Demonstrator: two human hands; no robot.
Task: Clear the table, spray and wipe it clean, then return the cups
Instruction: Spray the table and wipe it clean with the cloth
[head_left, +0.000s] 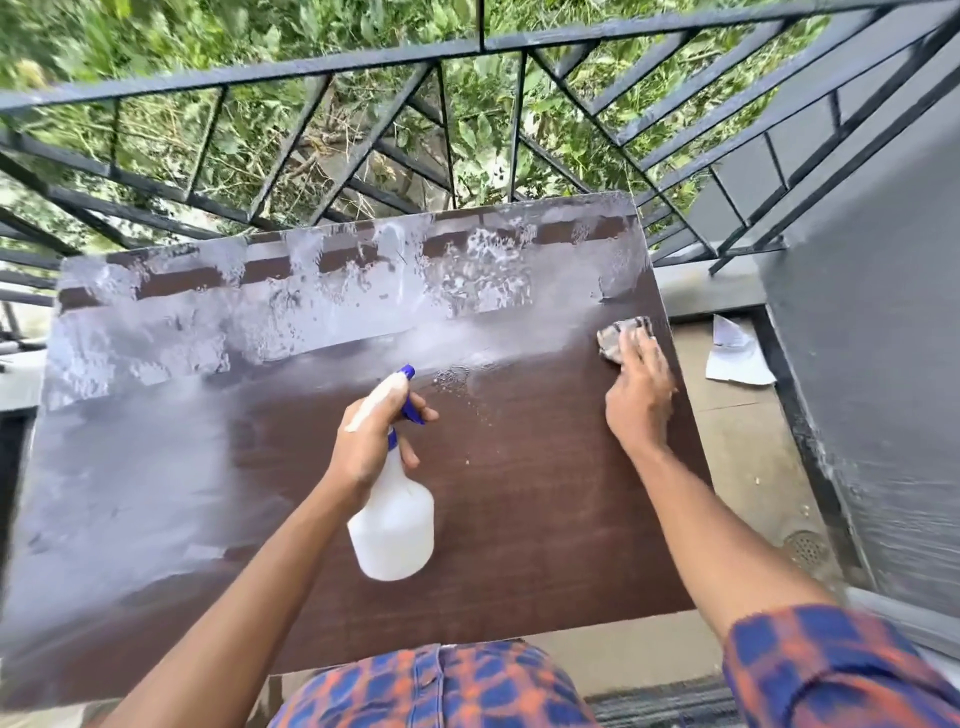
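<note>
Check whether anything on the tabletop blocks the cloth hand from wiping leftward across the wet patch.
Nothing visible does. The right hand presses the cloth at the table's right edge, and the surface to its left holds only spray film. The spray bottle, in the left hand, seems lifted above the tabletop.

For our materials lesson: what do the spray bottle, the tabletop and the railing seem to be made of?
Spray bottle: matte white plastic, probably, with a blue trigger.
Tabletop: brown wood-grain board, likely laminate, given its glossy reflections.
Railing: dark painted metal bars, seemingly, with scuffed paint.
</note>
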